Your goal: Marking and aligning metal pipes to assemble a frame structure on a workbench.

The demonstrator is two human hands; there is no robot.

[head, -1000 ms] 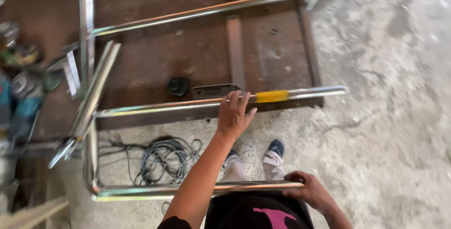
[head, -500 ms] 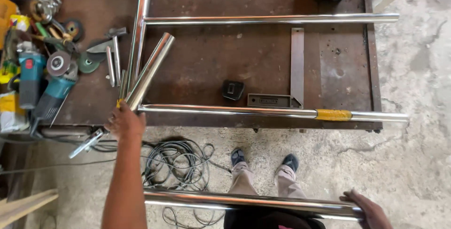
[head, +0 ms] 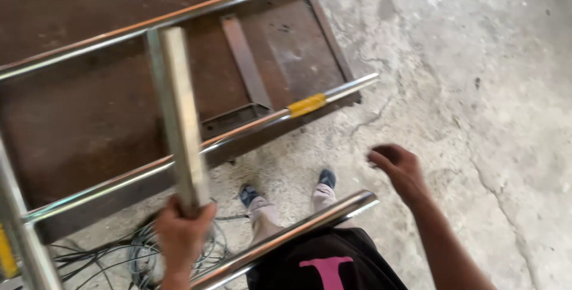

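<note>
Square steel bar point(head: 180, 117) now lifted off tabletop point(head: 89, 117), gripped in left hand point(head: 182, 236); right hand point(head: 400, 168) off tube, loosely curled, empty.

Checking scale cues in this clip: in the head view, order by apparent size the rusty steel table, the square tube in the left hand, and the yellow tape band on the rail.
1. Rusty steel table, largest by far.
2. Square tube gripped by the left hand; it is nearer the camera, so it looks enlarged.
3. Yellow tape band, smallest.
</note>
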